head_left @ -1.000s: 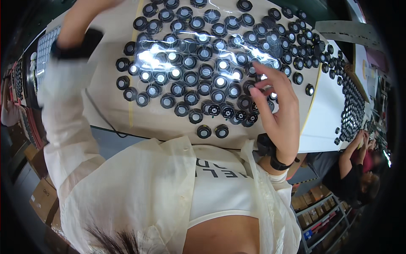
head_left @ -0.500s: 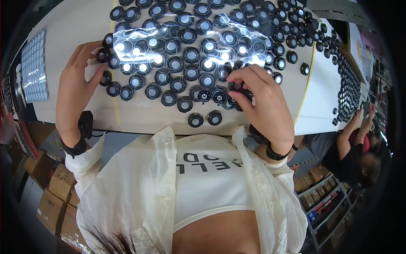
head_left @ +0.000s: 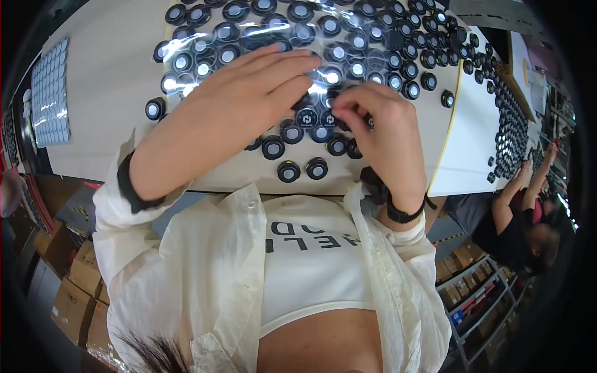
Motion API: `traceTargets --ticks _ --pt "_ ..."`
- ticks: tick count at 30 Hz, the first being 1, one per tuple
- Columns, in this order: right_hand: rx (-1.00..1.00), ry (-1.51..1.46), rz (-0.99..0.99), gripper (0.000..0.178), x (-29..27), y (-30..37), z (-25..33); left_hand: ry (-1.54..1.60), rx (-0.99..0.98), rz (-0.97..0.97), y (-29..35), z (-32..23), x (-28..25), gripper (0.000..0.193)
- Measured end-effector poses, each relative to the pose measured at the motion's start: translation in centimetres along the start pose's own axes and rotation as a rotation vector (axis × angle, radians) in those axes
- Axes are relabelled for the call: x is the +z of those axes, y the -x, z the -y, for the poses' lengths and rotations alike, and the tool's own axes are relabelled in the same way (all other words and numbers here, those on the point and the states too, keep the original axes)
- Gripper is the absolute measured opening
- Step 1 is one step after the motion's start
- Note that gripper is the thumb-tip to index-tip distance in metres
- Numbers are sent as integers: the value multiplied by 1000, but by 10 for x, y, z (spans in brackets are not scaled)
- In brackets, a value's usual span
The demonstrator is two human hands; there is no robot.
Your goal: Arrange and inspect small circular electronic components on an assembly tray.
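Stickers [head_left: 306, 118], round and black, line up left-to-right near the front edge of the table [head_left: 106, 93], just left of the nearer right hand [head_left: 390, 127], thumb and forefinger nearly meeting, grip unclear; the left hand [head_left: 249, 93], fingers extended, overlies a clear sheet [head_left: 323, 84].

Worktop [head_left: 102, 99] here is pretty much swamped with black round pieces [head_left: 273, 148] with pale centres, thickest toward the far edge. Two strays [head_left: 316, 168] sit side by side near the close edge. A shiny clear sheet [head_left: 255, 32] covers a bunch of them. The left hand [head_left: 255, 87] reaches over it, fingers stretched out. The right hand [head_left: 384, 121] has its grip bunched up just beside some dark round labels [head_left: 306, 118]; can't tell if anything's pinched. There's a pale sheet of discs [head_left: 51, 93] by the left edge too.
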State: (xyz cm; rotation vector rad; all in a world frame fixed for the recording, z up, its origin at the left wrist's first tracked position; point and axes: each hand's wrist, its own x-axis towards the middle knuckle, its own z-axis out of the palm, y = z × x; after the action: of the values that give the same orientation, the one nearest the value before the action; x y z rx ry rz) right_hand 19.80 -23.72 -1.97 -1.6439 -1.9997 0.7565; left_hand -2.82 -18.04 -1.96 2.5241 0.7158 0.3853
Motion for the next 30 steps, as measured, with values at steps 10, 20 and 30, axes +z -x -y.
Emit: traceTargets --ticks 10,20,30 --pt "-52 5 80 8 -9 -29 -9 92 106 21 -46 54 31 40" --pt "-23 48 273 5 -23 -63 -26 24 176 -10 -64 61 26 50" --pt "0 229 118 7 -29 -32 10 44 193 50 -65 67 32 48"
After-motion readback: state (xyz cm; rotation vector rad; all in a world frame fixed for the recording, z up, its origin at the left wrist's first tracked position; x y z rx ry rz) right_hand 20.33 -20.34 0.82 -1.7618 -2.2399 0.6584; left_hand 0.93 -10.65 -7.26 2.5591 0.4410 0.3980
